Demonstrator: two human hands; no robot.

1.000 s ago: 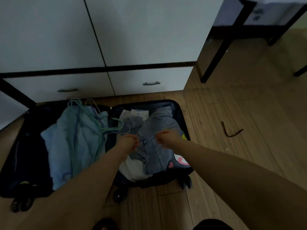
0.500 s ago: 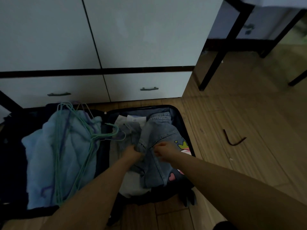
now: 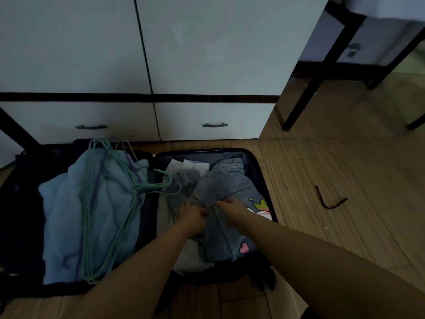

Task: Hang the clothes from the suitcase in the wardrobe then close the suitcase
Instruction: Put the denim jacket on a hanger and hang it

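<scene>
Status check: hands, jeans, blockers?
Both hands, left hand and right hand, grip jeans. Jeans lie in open suitcase. Hangers lie clear, on blue garment.

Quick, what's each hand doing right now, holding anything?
Left hand: fingers curled, gripping the denim jeans in the suitcase.
Right hand: pinching the same jeans at the seam.

You are in a home bedroom, dimly lit. A white wardrobe (image 3: 207, 42) with tall doors and two handled drawers (image 3: 213, 120) stands against the wall on a wood-plank floor (image 3: 333, 157). An open suitcase (image 3: 264, 180) of clothes and hangers (image 3: 103, 180) lies before it, and the black legs of a table (image 3: 317, 84) stand to your right.
</scene>
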